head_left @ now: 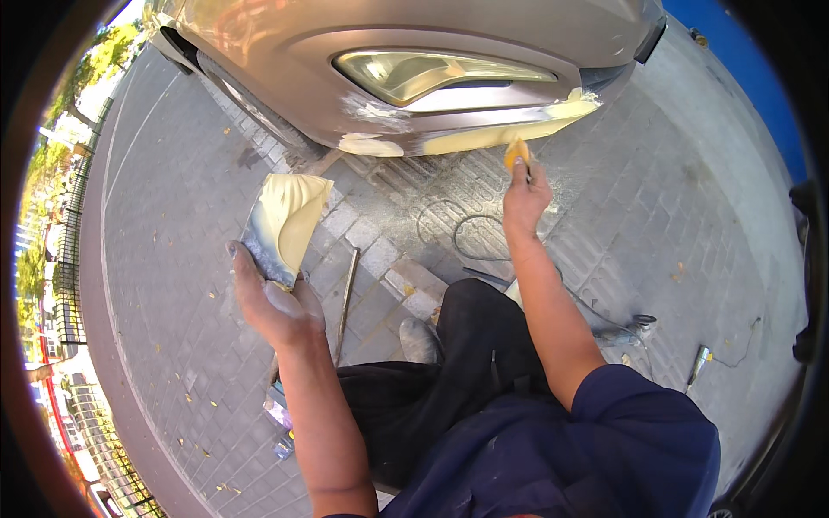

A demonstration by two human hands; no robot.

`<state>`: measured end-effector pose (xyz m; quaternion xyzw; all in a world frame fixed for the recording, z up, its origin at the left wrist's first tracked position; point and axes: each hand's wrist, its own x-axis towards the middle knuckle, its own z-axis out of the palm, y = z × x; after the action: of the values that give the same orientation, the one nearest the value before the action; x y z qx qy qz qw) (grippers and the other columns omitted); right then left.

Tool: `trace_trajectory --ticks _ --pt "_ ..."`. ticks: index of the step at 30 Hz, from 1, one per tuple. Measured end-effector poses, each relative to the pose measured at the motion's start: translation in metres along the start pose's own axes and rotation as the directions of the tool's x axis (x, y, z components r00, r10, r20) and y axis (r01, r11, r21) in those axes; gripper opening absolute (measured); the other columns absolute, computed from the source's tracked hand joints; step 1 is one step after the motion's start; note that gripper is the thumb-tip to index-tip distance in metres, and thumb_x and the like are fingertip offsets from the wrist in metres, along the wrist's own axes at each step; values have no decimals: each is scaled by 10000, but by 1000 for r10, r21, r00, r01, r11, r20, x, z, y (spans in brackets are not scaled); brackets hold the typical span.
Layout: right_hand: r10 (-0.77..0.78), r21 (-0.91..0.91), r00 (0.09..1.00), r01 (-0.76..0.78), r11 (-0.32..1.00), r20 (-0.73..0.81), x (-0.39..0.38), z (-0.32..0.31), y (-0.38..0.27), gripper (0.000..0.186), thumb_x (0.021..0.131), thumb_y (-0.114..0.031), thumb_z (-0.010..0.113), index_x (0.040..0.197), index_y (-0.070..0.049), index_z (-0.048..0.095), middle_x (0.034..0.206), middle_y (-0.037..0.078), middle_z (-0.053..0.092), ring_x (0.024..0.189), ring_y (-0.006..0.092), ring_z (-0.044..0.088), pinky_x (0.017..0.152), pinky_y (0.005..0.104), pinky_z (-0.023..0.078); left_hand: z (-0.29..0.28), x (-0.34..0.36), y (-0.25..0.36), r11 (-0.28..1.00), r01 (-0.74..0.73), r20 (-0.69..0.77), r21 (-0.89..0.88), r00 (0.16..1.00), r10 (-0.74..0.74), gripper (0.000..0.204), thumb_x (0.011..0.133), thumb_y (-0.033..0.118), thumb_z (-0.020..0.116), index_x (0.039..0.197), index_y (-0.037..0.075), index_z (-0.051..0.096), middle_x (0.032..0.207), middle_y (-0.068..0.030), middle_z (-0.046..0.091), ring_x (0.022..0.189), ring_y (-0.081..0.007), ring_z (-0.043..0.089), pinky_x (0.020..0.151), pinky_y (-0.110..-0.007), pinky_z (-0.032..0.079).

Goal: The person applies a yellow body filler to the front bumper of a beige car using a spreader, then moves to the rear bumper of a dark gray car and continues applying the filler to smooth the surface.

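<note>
- Nearest me, dark trousers (389, 414) bend at the knee over grey paving (190, 216); a thin metal rod (347, 298) lies just beyond the left forearm.
- The left hand (276, 306) holds up a board (262, 233) by its near end, one fingertip showing at the edge; the other fingers are partly hidden, so I can't tell how they sit.
- Thick cream paste (298, 211) covers much of that board (it's ridged, like spread icing).
- Past it, a dark hose (456, 235) loops on the ground.
- Farther out, the right hand (526, 197) has its fingers pinching a small yellow spreader (516, 154).
- Directly ahead of those fingers is the cream strip (484, 138) on the car's bumper (311, 95), its long axis running left to right. The spreader sits at its lower edge, touching or just short, I can't tell. The right hand is clearly nearer; the left is well apart, lower and leftward.
- Beyond the strip, the lamp (414, 76) sits in the bodywork.
</note>
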<state>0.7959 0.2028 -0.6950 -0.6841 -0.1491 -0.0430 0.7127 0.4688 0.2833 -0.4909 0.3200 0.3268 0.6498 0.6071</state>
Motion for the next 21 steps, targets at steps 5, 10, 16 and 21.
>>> trace_trajectory --ticks 5,10,16,21 --pt "-139 -154 955 100 983 -262 102 -48 40 277 1054 -104 692 1278 45 756 1073 161 807 902 199 725 827 364 557 -18 8 -6 999 39 113 4 993 -39 392 1150 327 562 1326 -12 651 1286 -105 726 1190 -222 702 1045 -396 533" --pt "-109 -79 957 91 993 -270 106 -25 37 272 1034 -100 714 1258 47 758 1027 175 789 861 247 717 814 372 554 -24 9 -3 999 42 99 -12 994 -41 374 1156 306 555 1316 -19 649 1266 -104 727 1180 -225 706 1044 -403 541" --pt "-215 -208 960 177 962 -178 54 8 24 267 996 -52 742 1245 41 764 1093 182 754 946 322 707 879 425 547 -23 11 -1 999 39 92 -17 995 -37 375 1153 314 569 1300 -19 659 1263 -108 727 1171 -225 709 1032 -403 547" --pt "-196 -121 971 180 976 -140 5 45 5 389 967 -48 770 1348 25 745 1243 195 735 1141 363 692 1043 426 533 -6 7 -2 998 -4 29 59 1000 2 354 1165 365 509 1233 41 632 1096 -120 741 825 -253 686 644 -388 511"
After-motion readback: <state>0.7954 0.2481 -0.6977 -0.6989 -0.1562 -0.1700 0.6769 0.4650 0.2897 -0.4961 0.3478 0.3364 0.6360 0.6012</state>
